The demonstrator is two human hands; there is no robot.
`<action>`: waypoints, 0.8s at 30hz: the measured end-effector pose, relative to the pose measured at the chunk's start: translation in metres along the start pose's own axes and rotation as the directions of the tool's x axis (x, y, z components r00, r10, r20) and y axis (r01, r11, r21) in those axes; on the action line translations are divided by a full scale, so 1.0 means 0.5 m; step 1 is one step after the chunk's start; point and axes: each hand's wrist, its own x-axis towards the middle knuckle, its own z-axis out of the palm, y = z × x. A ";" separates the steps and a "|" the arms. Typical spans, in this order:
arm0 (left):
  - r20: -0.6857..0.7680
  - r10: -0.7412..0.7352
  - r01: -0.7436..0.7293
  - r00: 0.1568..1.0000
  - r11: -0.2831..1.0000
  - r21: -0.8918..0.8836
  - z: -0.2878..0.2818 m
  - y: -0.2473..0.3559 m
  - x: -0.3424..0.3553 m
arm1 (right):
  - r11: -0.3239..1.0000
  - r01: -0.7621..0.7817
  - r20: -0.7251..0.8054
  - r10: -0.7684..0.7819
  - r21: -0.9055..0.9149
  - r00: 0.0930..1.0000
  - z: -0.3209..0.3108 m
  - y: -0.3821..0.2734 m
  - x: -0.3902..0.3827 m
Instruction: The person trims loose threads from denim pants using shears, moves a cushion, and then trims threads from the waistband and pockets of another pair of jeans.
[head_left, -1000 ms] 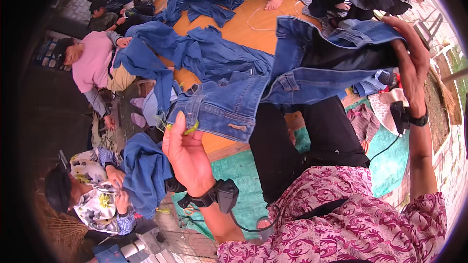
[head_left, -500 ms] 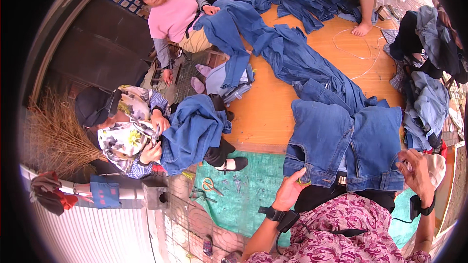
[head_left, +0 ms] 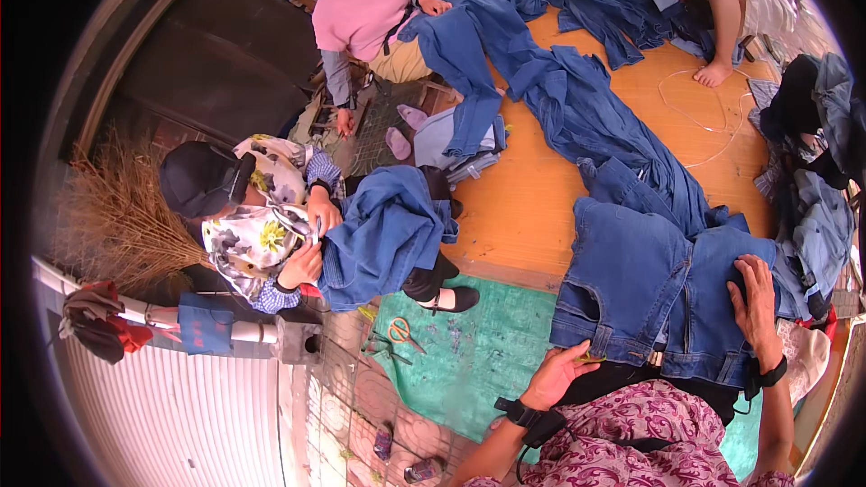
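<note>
A pair of blue jeans [head_left: 613, 271] lies spread across my lap, waistband toward me, its legs reaching onto the orange board [head_left: 514, 180]. My left hand [head_left: 559, 370] grips the waistband at its left end, with a small yellow-green object [head_left: 592, 359] by the thumb, too small to make out. My right hand [head_left: 753, 302] rests open on the right half, fingers spread over the denim. A long heap of denim [head_left: 595, 117] lies beyond. Below my jeans is a green mat [head_left: 451, 370], with orange-handled scissors [head_left: 401, 329] and a dark metal tool [head_left: 379, 352].
A co-worker [head_left: 262, 207] in a cap and floral top handles denim at left. A person in pink [head_left: 370, 9] sits farther back. Bare legs [head_left: 722, 27] and more clothing [head_left: 812, 225] are at right. Dry twigs [head_left: 135, 207] and a pipe [head_left: 248, 329] line the left.
The jeans, held up and folded open a second ago, now lie flattened on my lap. My right hand has moved from the edge onto the denim. The view has swung leftward.
</note>
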 end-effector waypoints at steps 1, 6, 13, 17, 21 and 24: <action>-0.041 -0.010 0.011 0.999 1.000 0.026 0.005 0.002 0.006 | 0.999 -0.033 -0.044 0.033 0.007 0.998 0.012 0.013 -0.001; -0.150 0.025 0.005 0.988 0.980 0.197 0.049 0.014 0.016 | 0.996 -0.052 -0.121 0.060 0.070 0.991 0.026 0.039 -0.005; -0.279 0.054 0.037 0.959 0.950 0.311 0.068 0.011 0.051 | 0.987 -0.077 -0.149 0.097 0.139 0.984 0.021 0.070 -0.004; -0.304 0.027 0.076 0.952 0.945 0.320 0.078 0.008 0.067 | 0.979 -0.108 -0.129 0.131 0.173 0.983 0.014 0.087 -0.010; -0.323 0.018 0.095 0.946 0.938 0.332 0.088 0.002 0.080 | 0.972 -0.128 -0.138 0.156 0.195 0.978 0.014 0.106 -0.021; -0.337 0.007 0.116 0.942 0.931 0.346 0.086 0.004 0.085 | 0.972 -0.132 -0.135 0.161 0.196 0.978 0.016 0.113 -0.024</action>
